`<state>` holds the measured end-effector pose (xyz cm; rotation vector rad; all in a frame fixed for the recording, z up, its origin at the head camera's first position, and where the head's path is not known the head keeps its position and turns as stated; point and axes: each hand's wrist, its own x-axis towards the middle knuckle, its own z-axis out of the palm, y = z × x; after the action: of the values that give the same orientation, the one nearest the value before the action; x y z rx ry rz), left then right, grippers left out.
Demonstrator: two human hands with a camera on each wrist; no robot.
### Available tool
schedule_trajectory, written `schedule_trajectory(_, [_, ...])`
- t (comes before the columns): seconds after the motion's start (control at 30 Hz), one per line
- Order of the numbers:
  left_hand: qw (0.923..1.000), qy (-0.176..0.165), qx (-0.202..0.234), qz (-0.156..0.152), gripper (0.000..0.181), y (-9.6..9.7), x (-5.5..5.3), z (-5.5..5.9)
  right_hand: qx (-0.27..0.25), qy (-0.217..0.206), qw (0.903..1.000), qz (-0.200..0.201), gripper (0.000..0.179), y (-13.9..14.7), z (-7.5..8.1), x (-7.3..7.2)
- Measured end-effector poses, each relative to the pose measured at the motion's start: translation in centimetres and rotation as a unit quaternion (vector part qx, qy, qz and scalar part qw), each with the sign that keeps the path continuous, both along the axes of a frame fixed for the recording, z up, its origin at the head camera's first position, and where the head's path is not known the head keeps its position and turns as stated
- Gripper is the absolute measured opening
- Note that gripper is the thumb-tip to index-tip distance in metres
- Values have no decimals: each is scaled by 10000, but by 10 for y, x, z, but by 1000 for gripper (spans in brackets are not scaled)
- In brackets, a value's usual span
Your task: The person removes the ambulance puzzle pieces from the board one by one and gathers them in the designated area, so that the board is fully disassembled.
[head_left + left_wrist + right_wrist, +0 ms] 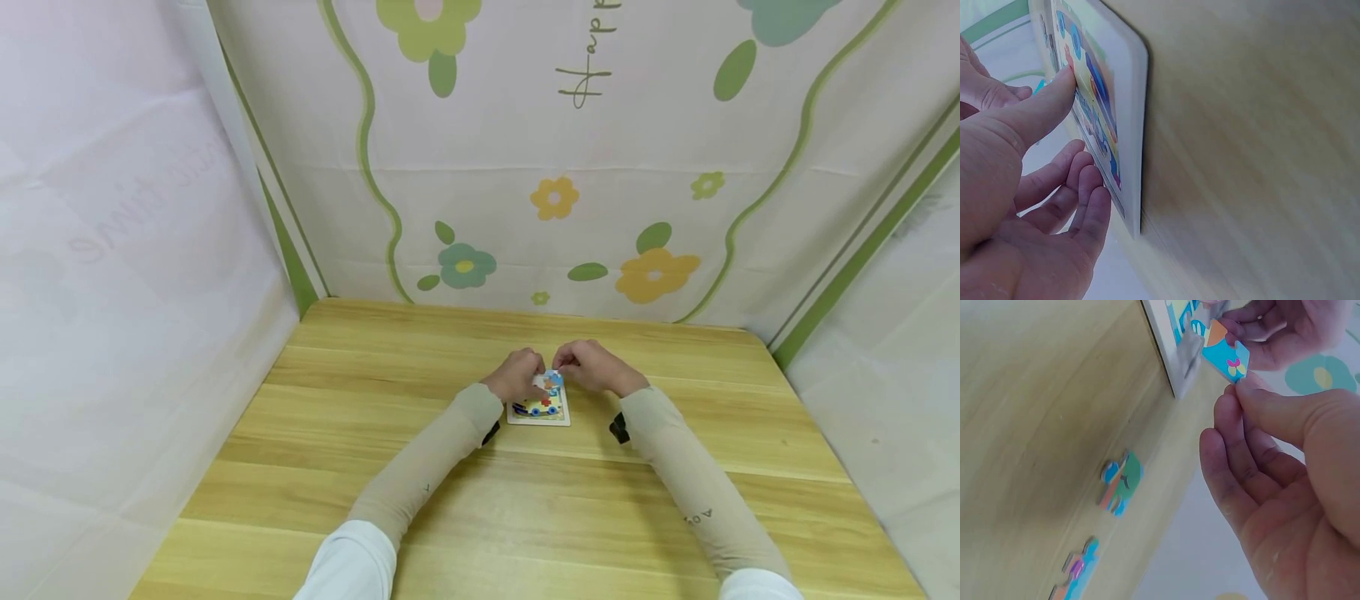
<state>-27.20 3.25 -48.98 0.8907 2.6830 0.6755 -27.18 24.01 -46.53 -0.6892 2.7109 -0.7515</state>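
Observation:
A small jigsaw puzzle board (540,422) with a white frame and a picture of a wheeled vehicle lies flat on the table. My left hand (517,377) holds it at its left side, the thumb (1057,97) on the picture and the other fingers bent along the edge. Between thumb and forefinger, my right hand (592,367) pinches a blue jigsaw piece (1227,359) with a pink and yellow motif and an orange part. This piece is tilted over the upper part of the board, and left fingertips are right beside its orange end.
In the right wrist view, a green and blue jigsaw piece (1124,482) and another blue piece (1080,570) lie loose on the wooden table (675,517). A flower-print cloth wall (487,208) rises behind the table, with pale cloth at both sides.

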Motion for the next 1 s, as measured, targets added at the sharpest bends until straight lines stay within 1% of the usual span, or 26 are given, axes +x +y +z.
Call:
schedule_trajectory(0.13, [10000,-39,-86,32,46,1,1,0,-60,58,10000,-50,16,11,3,2])
schedule_trajectory(0.3, [9999,2,-151,64,47,2,2,1,25,136,9997,-207,14,34,9,7])
schedule_trajectory(0.5, [9999,31,-92,72,46,1,5,2,51,141,9991,-399,13,72,17,15])
schedule_trajectory(0.7, [9999,-19,-100,105,48,1,5,1,230,140,9975,-660,14,114,24,25])
schedule_trajectory(0.83, [9999,-22,-108,123,49,2,4,-1,293,32,9956,-894,14,138,25,29])
schedule_trajectory(1.0, [9998,-55,-133,137,49,2,3,0,328,-164,9935,-1081,15,157,20,30])
